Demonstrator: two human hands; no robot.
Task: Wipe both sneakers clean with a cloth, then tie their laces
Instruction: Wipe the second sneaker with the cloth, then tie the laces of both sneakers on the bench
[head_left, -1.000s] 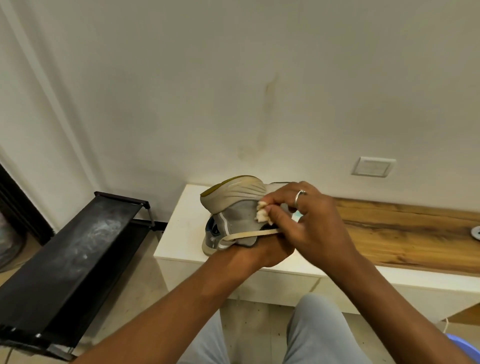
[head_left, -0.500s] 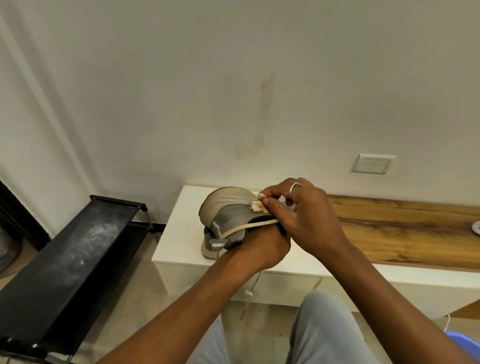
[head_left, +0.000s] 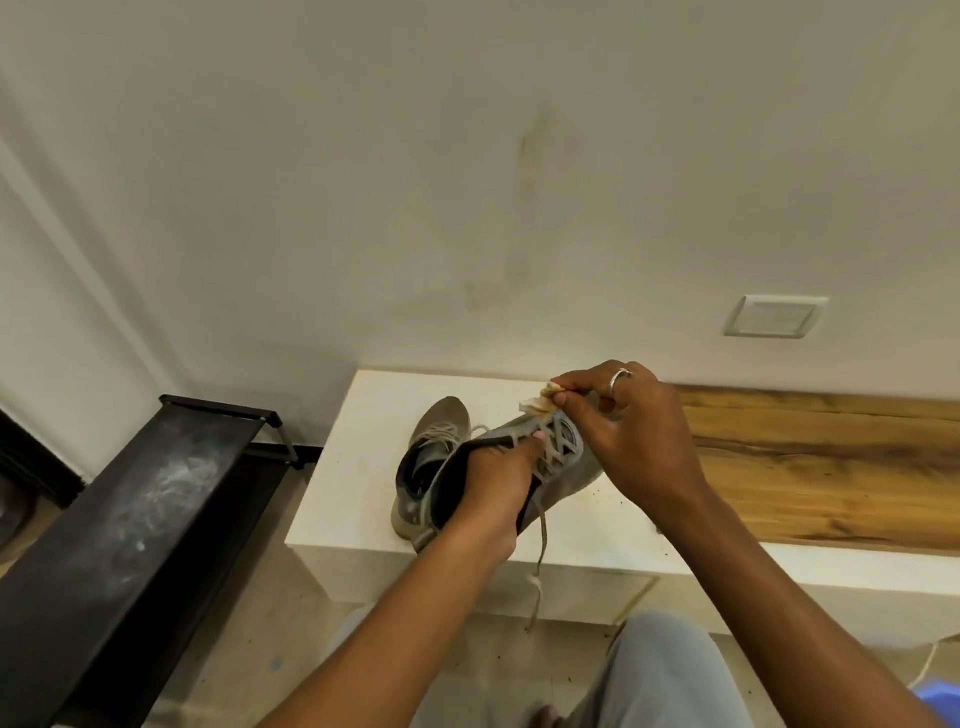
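Fingers of left hand (head_left: 493, 499) buried inside held sneaker (head_left: 569, 470), unseen. Behind it, second sneaker (head_left: 431, 447) half-covered. Most of cloth (head_left: 537, 402) swallowed by pinch of right hand (head_left: 639, 436). Left and bottom edges cut black rack (head_left: 130, 519); blue object (head_left: 940, 701), lower right corner, unidentifiable.

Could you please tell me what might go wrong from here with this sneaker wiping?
1. The loose lace hangs from the held sneaker past the bench edge; it could snag.
2. The right hand only pinches a small cloth at its fingertips, so it may slip out.
3. The second sneaker lies close beside the left hand; turning the held one might knock it.
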